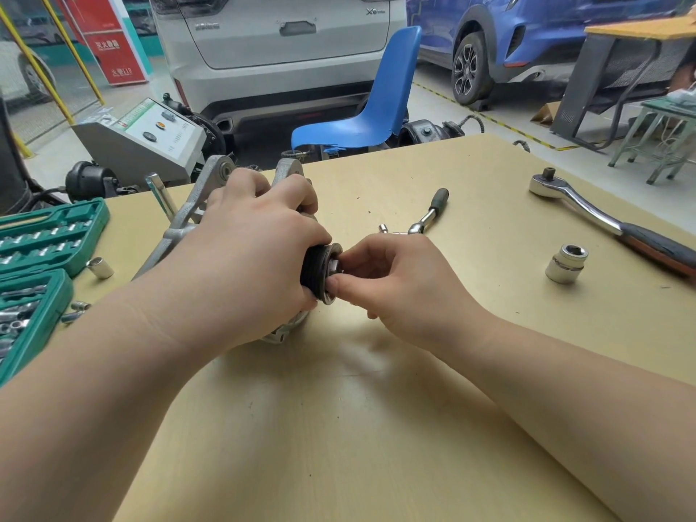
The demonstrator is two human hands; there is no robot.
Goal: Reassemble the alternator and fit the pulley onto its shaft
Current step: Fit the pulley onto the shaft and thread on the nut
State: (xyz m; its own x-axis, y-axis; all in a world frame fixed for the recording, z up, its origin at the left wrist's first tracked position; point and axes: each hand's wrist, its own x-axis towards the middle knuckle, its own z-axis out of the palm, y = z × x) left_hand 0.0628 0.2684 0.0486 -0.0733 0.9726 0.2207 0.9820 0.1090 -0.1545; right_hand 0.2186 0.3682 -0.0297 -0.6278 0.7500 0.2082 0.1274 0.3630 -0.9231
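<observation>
Alternator [180,224] on its side on worktop [376,408], shaft axis pointing right. Left hand [244,254] grips pulley [318,271]. Right hand [391,280], directly in line, pinches nut [334,266] at pulley face.

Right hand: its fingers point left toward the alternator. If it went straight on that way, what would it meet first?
The right hand is already at the pulley; its fingertips pinch the hub on the pulley's face. Pushing on would press against the pulley, then the alternator gripped by the left hand.
</observation>
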